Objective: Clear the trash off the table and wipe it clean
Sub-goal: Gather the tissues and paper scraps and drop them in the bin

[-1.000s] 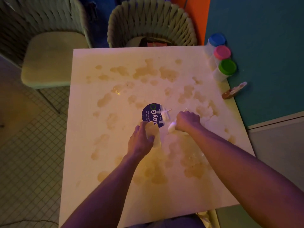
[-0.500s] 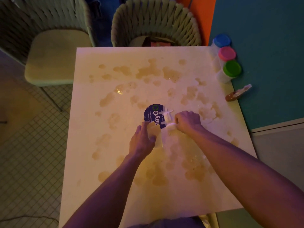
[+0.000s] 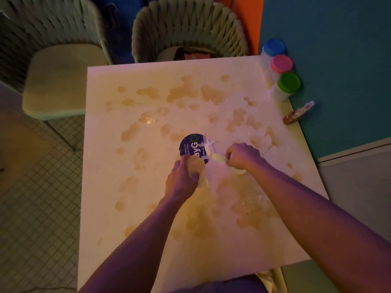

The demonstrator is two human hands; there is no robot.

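From my remote station I read the nearest zone first: both forearms extend over the white counter [image 3: 118, 229], whose surface carries tan liquid patches [image 3: 249, 210] across most of its area, the densest pooling just behind the hands. The left hand [image 3: 182, 180] has its fingers curled around a pale, translucent piece of trash [image 3: 200, 172], which looks like a cup or wrapper; I cannot tell which. The right hand [image 3: 243, 156] is closed around a small whitish item [image 3: 220, 158] that projects toward the left from its fingers; its exact nature is too blurred to confirm. The two hands sit near each other but apart. Just beyond them, a round dark blue sticker [image 3: 191, 145] with white lettering lies flat at the counter's centre, with a white cross-shaped scrap [image 3: 210, 144] at its right edge. At the far right corner stand three lidded containers in a row: green lid [image 3: 288, 82], pink lid [image 3: 281, 64], blue lid [image 3: 274, 47]. A brown-stained wrapper [image 3: 298, 113] lies at the right edge against the teal wall [image 3: 338, 60]. Two woven chairs [image 3: 188, 28] stand beyond the far edge
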